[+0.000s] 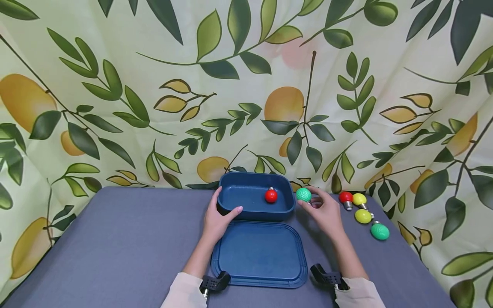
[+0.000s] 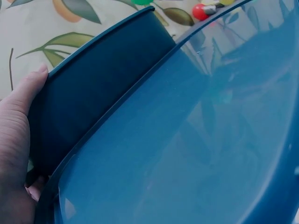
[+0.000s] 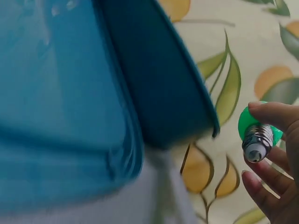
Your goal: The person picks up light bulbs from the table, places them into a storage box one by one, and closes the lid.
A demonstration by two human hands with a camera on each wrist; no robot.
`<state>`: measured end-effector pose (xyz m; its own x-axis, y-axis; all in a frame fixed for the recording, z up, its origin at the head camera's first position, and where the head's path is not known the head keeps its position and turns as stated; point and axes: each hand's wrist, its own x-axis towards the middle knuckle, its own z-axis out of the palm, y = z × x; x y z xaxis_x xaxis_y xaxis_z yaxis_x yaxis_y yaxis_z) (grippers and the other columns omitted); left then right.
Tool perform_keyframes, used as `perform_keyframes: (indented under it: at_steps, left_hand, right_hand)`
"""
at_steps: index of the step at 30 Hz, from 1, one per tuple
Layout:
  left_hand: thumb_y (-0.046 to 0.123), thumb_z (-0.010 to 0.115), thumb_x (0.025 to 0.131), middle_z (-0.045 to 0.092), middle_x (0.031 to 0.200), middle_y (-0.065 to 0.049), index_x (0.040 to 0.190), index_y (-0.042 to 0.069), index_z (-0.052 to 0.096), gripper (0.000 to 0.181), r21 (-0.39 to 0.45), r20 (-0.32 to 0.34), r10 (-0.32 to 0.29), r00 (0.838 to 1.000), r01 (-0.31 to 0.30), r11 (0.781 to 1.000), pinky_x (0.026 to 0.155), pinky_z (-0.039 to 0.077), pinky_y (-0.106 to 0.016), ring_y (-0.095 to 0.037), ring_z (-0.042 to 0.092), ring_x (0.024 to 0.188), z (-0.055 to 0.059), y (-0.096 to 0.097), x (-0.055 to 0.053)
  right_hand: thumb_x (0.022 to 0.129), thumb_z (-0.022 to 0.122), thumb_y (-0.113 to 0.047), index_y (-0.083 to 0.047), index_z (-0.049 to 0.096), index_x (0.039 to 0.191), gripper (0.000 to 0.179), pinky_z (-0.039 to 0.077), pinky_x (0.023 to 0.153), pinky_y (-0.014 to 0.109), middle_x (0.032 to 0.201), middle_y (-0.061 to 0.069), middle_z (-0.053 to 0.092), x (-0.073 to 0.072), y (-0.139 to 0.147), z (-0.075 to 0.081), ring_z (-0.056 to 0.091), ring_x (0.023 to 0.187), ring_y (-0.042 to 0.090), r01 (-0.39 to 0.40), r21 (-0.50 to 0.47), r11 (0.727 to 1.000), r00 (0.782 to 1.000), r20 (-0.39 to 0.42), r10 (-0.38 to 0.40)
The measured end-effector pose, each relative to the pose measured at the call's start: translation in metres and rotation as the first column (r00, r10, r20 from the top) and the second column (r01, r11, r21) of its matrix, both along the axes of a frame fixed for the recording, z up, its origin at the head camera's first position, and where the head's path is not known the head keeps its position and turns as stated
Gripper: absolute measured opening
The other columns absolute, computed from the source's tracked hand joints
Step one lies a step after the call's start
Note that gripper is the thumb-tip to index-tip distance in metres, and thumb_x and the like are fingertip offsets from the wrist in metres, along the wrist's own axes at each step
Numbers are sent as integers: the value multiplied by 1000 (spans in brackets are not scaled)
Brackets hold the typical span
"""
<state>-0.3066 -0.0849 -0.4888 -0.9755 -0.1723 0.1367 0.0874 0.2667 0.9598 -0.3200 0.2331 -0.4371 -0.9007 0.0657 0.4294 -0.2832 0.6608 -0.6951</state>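
A green light bulb (image 1: 303,195) is pinched between the thumb and fingers of my right hand (image 1: 324,210), just off the right end of a blue box (image 1: 252,214). In the right wrist view the threaded metal base of the green bulb (image 3: 258,142) points toward the camera. My left hand (image 1: 216,218) holds the box at its left end, the thumb along the front and the fingers at the side. Inside the box lies a red light bulb (image 1: 271,196). The blue lid (image 1: 259,254) lies flat on the table in front of the box.
Right of my right hand lie another red bulb (image 1: 345,197), a yellow bulb (image 1: 360,199), a second yellow bulb (image 1: 363,216) and another green bulb (image 1: 380,231). A leaf-patterned curtain (image 1: 239,94) hangs behind the grey table (image 1: 127,248).
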Motion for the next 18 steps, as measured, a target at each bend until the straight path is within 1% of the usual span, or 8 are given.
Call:
perform_keyframes:
  at_steps: [3, 6, 9, 12, 18]
  left_hand:
    - [46, 82, 82, 30, 167, -7, 157, 34, 32, 91, -7, 4, 6, 1000, -6, 1000, 119, 28, -66, -35, 32, 152, -2, 0, 1]
    - [46, 82, 82, 31, 166, -7, 157, 34, 32, 91, -6, -1, 7, 1000, -7, 1000, 119, 27, -66, -35, 33, 151, -2, 0, -1]
    - [44, 83, 82, 31, 166, -7, 157, 33, 33, 91, -1, 0, 7, 1000, -7, 1000, 119, 27, -66, -35, 34, 151, -2, 1, -1]
    - [44, 83, 82, 31, 166, -7, 157, 33, 33, 91, -2, 1, 11, 1000, -11, 1000, 119, 27, -66, -35, 34, 150, -2, 1, 0]
    - [45, 83, 82, 31, 166, -6, 157, 34, 33, 91, 0, -3, 11, 1000, -11, 1000, 120, 27, -66, -34, 33, 152, -1, 1, 0]
  right_hand:
    - [86, 82, -23, -11, 67, 129, 47, 52, 72, 13, 115, 14, 73, -5, -14, 8, 70, 91, 25, -34, 1, 999, 999, -5, 34]
    - [85, 83, -23, -11, 67, 128, 48, 53, 72, 16, 115, 14, 72, -11, -28, 16, 71, 90, 27, -58, 6, 998, 998, -13, 59]
    - [85, 82, -21, -9, 67, 128, 47, 54, 72, 19, 117, 16, 71, -17, -41, 23, 71, 90, 29, -96, 4, 995, 995, -2, 96]
    - [84, 83, -21, -8, 67, 128, 48, 54, 70, 21, 117, 16, 71, -23, -52, 28, 71, 91, 31, -127, 2, 992, 992, 17, 127]
    - [84, 82, -25, -7, 65, 132, 53, 54, 74, 31, 120, 14, 70, -37, -70, 32, 70, 91, 28, -166, 52, 985, 985, 66, 162]
